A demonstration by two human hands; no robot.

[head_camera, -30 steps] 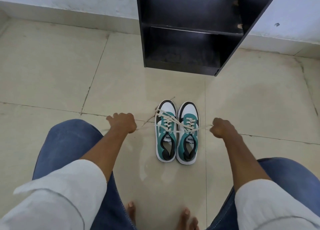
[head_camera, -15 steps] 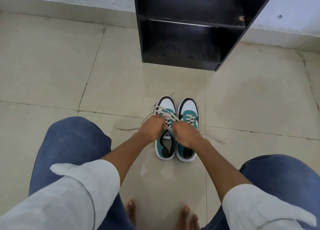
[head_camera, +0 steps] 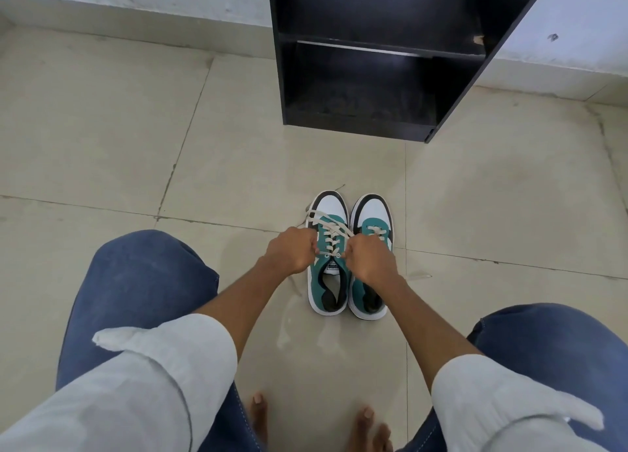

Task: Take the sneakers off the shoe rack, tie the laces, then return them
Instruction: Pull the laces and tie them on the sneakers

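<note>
Two teal, white and black sneakers stand side by side on the tiled floor, toes toward the rack. The left sneaker [head_camera: 329, 281] has cream laces [head_camera: 329, 229] crossing its tongue. The right sneaker [head_camera: 373, 213] is partly covered by my right hand [head_camera: 370, 256]. My left hand [head_camera: 292, 251] is closed on the lace at the left sneaker's left side. My right hand is closed on the other lace end just right of the eyelets. The black shoe rack [head_camera: 373, 60] stands against the wall beyond the sneakers, its shelves bare.
I squat with blue-jeaned knees [head_camera: 142, 281] on both sides and bare toes [head_camera: 258, 414] below the shoes. A pale wall skirting [head_camera: 136, 30] runs behind the rack. Open tiled floor [head_camera: 102, 139] lies left and right of the sneakers.
A second ago my hands were spread wide, pulling the lace ends out sideways. They have come together over the left sneaker and hold the lace close to the eyelets.
</note>
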